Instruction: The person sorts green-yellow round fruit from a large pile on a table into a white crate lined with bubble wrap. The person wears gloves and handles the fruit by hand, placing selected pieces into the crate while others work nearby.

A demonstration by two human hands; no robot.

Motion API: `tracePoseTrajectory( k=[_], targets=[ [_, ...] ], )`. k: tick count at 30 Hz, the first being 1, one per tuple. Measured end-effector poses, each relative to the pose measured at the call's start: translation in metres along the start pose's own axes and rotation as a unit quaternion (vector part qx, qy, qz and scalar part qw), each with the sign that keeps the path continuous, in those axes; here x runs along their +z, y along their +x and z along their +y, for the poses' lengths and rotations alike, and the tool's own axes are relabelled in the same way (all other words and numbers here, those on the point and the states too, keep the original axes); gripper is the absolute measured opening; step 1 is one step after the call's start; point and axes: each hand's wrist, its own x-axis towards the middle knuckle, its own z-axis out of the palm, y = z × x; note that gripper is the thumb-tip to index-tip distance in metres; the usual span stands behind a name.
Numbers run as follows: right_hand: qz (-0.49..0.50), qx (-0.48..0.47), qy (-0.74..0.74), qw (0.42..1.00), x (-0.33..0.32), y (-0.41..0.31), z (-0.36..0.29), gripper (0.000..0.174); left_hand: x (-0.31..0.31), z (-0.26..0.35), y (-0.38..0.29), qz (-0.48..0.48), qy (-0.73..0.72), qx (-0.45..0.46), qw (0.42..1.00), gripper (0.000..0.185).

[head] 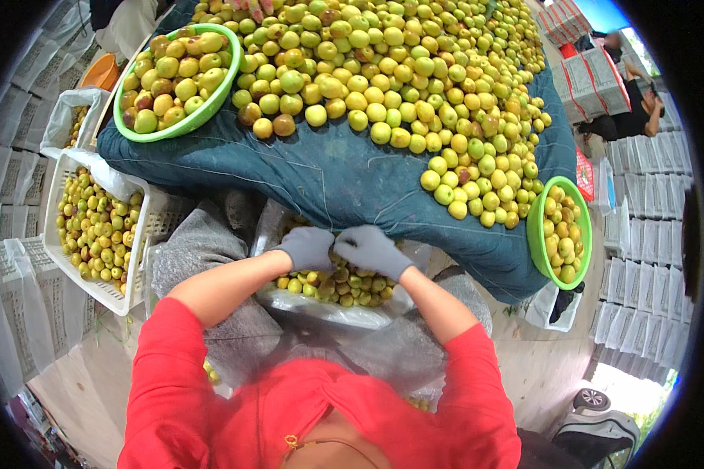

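My left hand (309, 248) and my right hand (371, 249), both in grey gloves, are close together at the near edge of a dark blue cloth (352, 170). They are over a plastic-lined crate (328, 313) of green and brownish jujubes (352, 290) between my knees. The fingers are curled and partly hidden, so whether they hold a fruit or the cloth cannot be told. Beyond them, a large heap of yellow-green jujubes (387, 76) lies on the cloth. One green basket (179, 136) of jujubes stands at the heap's left, another green basket (586, 234) at the right.
A white crate (138, 234) of jujubes is at my left, with a lined container (56, 126) and an orange basin (100, 71) behind it. Stacked cartons line both sides. Another person's fingers (252, 7) touch the heap's far edge. A person (630, 114) is near cartons at the right.
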Motion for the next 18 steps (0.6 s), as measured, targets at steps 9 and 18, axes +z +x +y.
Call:
tracePoseTrajectory(
  k=[9, 18],
  targets=[
    [0.331, -0.156, -0.250, 0.896, -0.123, 0.191, -0.054, 0.049, -0.135, -0.069, -0.011, 0.592, -0.014, -0.054, 0.804, 0.090],
    [0.275, -0.152, -0.392, 0.865, -0.091, 0.126, -0.032, 0.049, -0.099, -0.052, -0.027, 0.373, 0.116, -0.011, 0.920, 0.060]
  ],
)
